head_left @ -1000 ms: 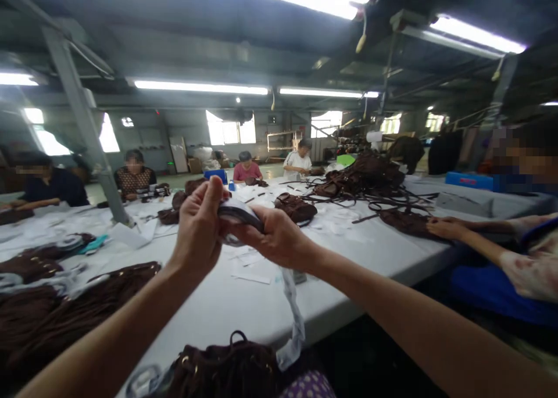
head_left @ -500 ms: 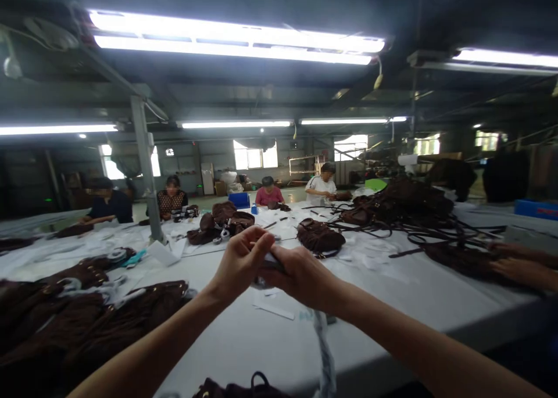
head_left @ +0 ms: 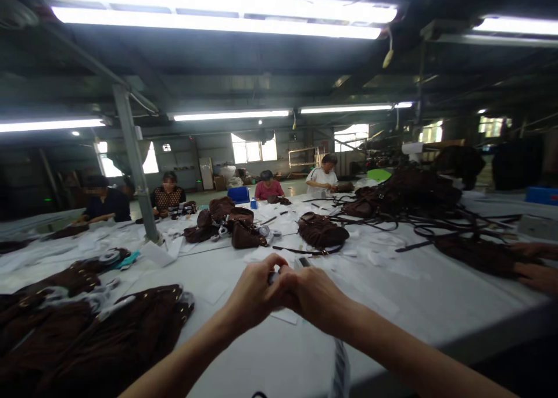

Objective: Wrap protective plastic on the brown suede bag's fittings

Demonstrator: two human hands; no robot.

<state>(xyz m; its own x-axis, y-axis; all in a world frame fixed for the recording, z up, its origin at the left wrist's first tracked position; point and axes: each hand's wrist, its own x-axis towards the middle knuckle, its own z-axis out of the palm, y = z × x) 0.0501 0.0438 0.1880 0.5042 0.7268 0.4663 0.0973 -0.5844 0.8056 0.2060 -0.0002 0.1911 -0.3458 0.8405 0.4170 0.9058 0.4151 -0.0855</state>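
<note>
Over the white table (head_left: 226, 357), my left hand (head_left: 255, 287) and my right hand (head_left: 320, 299) meet with curled fingers pressed together. Something small and pale shows between them, mostly hidden by the fingers. A small grey, dark-tipped piece (head_left: 303, 262) shows just beyond my right hand; I cannot tell whether it is held. Below my right wrist hangs a strip wrapped in clear plastic (head_left: 339, 369), its upper end out of sight behind the hand. A dark loop (head_left: 259, 394) peeks in at the bottom edge.
Brown bags (head_left: 126, 322) with pale wrapped parts lie at left. More brown bags (head_left: 242, 229) and a rounded one (head_left: 322, 232) sit ahead, with a large heap (head_left: 405, 194) behind right. A co-worker's hands (head_left: 536, 270) touch brown material at right. A post (head_left: 135, 160) rises left; several people sit opposite.
My joined hands have moved lower and slightly right in view, and the camera view has shifted. The dark bag at the bottom edge has mostly left the picture.
</note>
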